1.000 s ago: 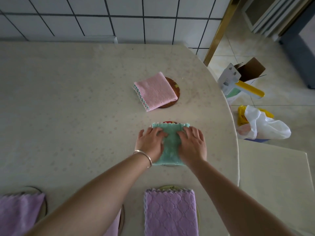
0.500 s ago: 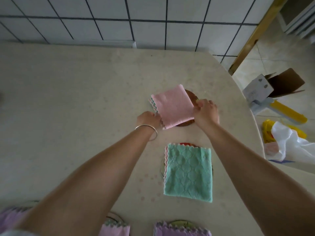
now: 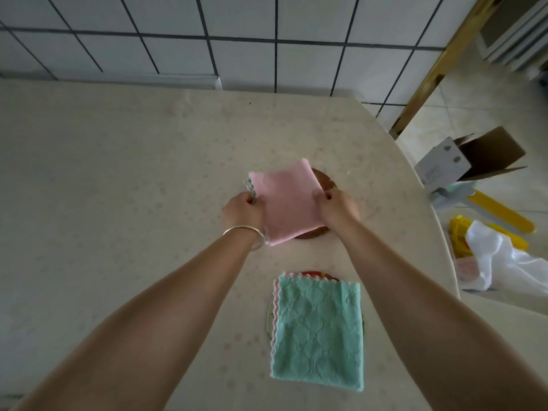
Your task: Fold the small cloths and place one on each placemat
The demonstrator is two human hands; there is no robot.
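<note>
A home kitchen or dining corner.
White tiled wall behind a pale table; box and plastic bag on tiled floor.

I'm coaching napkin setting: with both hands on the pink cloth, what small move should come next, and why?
Probably shift the pink cloth slightly right and set it down centred. The left hand and right hand grip its sides, and the brown placemat shows only past its right edge.
</note>
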